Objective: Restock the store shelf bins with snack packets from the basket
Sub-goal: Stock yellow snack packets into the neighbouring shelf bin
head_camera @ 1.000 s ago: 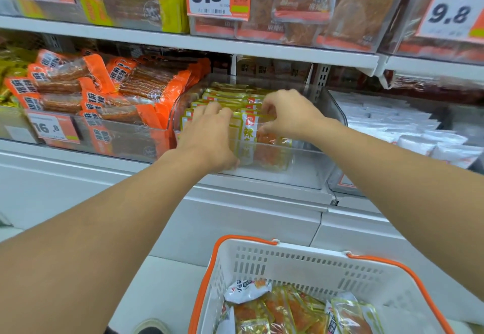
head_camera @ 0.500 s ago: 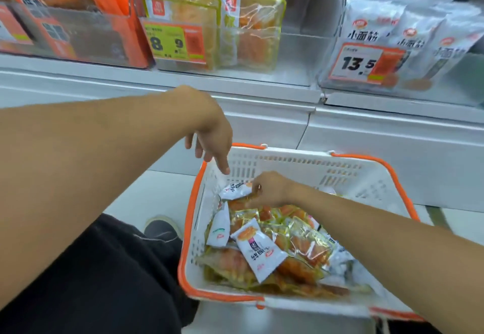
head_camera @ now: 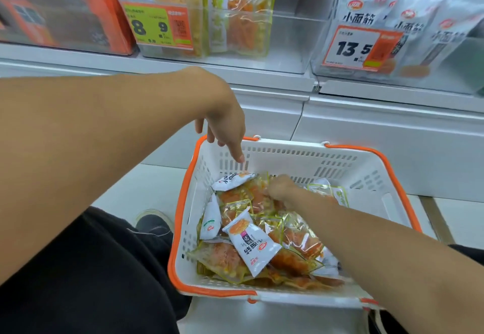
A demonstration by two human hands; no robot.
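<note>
I can't see the fingertips of my right hand (head_camera: 281,192): they are buried among the yellow-edged clear packets (head_camera: 262,195) at the far end of the basket (head_camera: 366,176), so I cannot tell whether they pinch one. My right forearm covers the packets beneath it. The lowest packets are hidden under the pile, and the small print on the white packet (head_camera: 251,244) is too small to read. The picture's top edge cuts off the shelf bins (head_camera: 288,40), and the orange packets (head_camera: 52,19) at upper left are blurred. The fine print on the 13.5 price tag (head_camera: 358,48) is unreadable. My shoe (head_camera: 154,225) is half hidden behind my dark trouser leg (head_camera: 91,281).
</note>
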